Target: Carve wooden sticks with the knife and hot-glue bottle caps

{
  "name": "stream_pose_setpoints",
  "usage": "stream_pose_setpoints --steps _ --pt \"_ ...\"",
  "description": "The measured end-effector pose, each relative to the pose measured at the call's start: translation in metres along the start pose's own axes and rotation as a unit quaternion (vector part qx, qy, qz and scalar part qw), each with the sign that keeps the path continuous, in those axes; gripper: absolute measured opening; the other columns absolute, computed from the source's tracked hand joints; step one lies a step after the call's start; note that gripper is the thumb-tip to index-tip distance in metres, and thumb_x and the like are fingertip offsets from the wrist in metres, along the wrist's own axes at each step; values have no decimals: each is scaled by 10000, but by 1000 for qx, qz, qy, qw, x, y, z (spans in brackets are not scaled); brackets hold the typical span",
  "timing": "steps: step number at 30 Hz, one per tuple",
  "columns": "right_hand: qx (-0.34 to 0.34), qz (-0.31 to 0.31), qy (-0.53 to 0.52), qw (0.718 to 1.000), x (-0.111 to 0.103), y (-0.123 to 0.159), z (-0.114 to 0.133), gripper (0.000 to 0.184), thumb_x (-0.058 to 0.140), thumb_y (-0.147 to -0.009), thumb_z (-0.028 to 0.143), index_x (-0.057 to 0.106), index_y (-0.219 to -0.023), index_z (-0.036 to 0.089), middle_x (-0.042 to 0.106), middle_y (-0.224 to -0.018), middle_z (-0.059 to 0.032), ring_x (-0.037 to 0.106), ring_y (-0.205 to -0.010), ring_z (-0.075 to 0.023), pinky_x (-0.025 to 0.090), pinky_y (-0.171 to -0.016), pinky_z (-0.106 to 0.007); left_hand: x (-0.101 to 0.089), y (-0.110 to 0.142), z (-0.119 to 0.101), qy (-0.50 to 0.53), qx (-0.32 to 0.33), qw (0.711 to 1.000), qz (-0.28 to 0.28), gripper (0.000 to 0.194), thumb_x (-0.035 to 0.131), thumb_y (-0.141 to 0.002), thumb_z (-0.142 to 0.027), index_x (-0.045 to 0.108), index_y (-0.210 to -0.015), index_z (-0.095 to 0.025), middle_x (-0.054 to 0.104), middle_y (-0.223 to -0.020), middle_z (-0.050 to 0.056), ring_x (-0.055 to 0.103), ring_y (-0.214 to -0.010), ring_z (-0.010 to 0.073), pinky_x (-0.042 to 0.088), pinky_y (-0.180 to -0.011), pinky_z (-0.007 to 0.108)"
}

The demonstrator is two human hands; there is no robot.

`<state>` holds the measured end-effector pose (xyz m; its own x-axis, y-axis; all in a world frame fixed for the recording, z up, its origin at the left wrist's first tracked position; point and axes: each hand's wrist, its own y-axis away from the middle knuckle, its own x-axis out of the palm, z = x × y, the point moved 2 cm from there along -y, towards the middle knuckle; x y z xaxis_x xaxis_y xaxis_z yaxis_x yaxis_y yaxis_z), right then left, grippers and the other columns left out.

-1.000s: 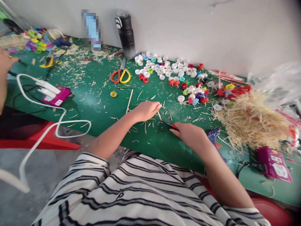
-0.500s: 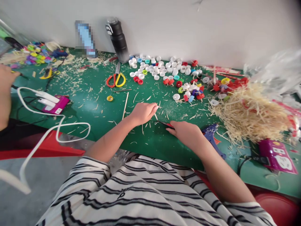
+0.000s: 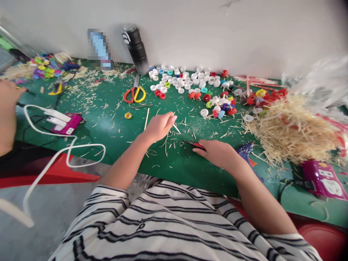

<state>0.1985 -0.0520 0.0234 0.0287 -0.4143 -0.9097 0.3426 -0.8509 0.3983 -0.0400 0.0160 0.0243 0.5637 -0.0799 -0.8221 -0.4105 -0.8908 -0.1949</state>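
Pinched in my left hand (image 3: 161,126) is a thin pale wooden stick (image 3: 176,128), its free end sticking out toward the lower right. My right hand (image 3: 217,153) is closed around a red and black craft knife (image 3: 199,145), whose dark blade points left, just below and right of the stick. Stick and blade are apart. Wood shavings (image 3: 170,142) are scattered on the green table (image 3: 174,161) beneath both hands. Another slim stick (image 3: 146,117) lies just left of my left hand.
Scissors (image 3: 135,94), a yellow cap (image 3: 128,115) and a black bottle (image 3: 137,50) stand or lie beyond. Bottle caps (image 3: 187,81) spread along the back. At right are a wood-strip heap (image 3: 293,134), a blue glue gun (image 3: 246,150) and a purple box (image 3: 323,179). Another person's hand (image 3: 9,98) is far left.
My left hand has drawn the stick up and left, away from the knife blade. The right hand with the knife has barely shifted.
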Motion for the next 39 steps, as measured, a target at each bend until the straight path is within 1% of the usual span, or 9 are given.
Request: stream_pose_setpoints --steps 2,6,9,13,21,24,30,35,39 --pt "4 2 3 1000 -1 0 -1 441 337 -1029 582 604 -1003 232 734 -929 -58 693 -818 -224 326 -567 -273 1 0 -2 -12 1 1000 23 324 316 -1028 -406 386 -764 -232 429 -557 -29 398 -499 130 280 -551 308" --pt "18 -11 16 1000 -3 0 -2 456 326 -1024 607 589 -989 236 727 -894 -54 684 -785 -223 293 -551 -275 -2 1 -4 -20 -2 999 43 308 314 -1028 -394 368 -772 -233 423 -560 -27 375 -489 130 257 -539 314" --pt "22 -25 18 999 -5 0 -1 450 322 -1026 603 580 -981 236 715 -850 -48 673 -754 -217 275 -544 -275 -3 2 -4 -22 2 998 65 296 316 -1027 -389 371 -783 -231 459 -580 -19 386 -498 130 253 -541 312" --pt "21 -40 14 999 -8 0 1 452 312 -1027 601 574 -981 236 706 -814 -40 654 -715 -212 268 -543 -273 0 1 -5 -31 2 995 92 291 299 -1027 -390 425 -822 -226 503 -599 -3 416 -511 138 259 -545 309" --pt "17 -74 15 997 -5 -4 7 421 363 -1015 587 590 -971 235 694 -773 -34 624 -670 -199 248 -540 -272 6 1 -7 -42 11 994 100 311 289 -1032 -405 472 -866 -215 540 -627 10 450 -540 141 273 -548 295" --pt "11 -86 -1 996 -3 -6 6 403 391 -1007 581 592 -944 237 690 -769 -24 604 -651 -183 238 -529 -270 7 1 -6 -39 11 994 99 308 292 -1034 -413 471 -880 -215 545 -629 5 452 -530 135 274 -540 288" --pt "-19 -138 -56 989 -6 -5 6 319 489 -987 533 598 -924 240 704 -831 -2 590 -659 -156 243 -522 -261 10 1 -6 -54 17 993 106 309 300 -1035 -409 497 -900 -213 541 -622 5 451 -528 142 267 -545 290" --pt "-49 -191 -64 978 -4 -5 7 263 579 -953 498 637 -979 243 706 -906 -16 609 -721 -157 280 -548 -251 13 1 -7 -58 26 992 113 324 291 -1039 -405 510 -901 -209 545 -632 5 453 -538 146 255 -544 289" --pt "-64 -215 -42 974 -2 -6 4 248 616 -940 445 668 -1085 250 703 -956 -42 634 -831 -196 336 -581 -263 13 1 -7 -70 31 991 108 344 283 -1043 -410 520 -900 -207 556 -636 7 439 -531 145 254 -541 289"
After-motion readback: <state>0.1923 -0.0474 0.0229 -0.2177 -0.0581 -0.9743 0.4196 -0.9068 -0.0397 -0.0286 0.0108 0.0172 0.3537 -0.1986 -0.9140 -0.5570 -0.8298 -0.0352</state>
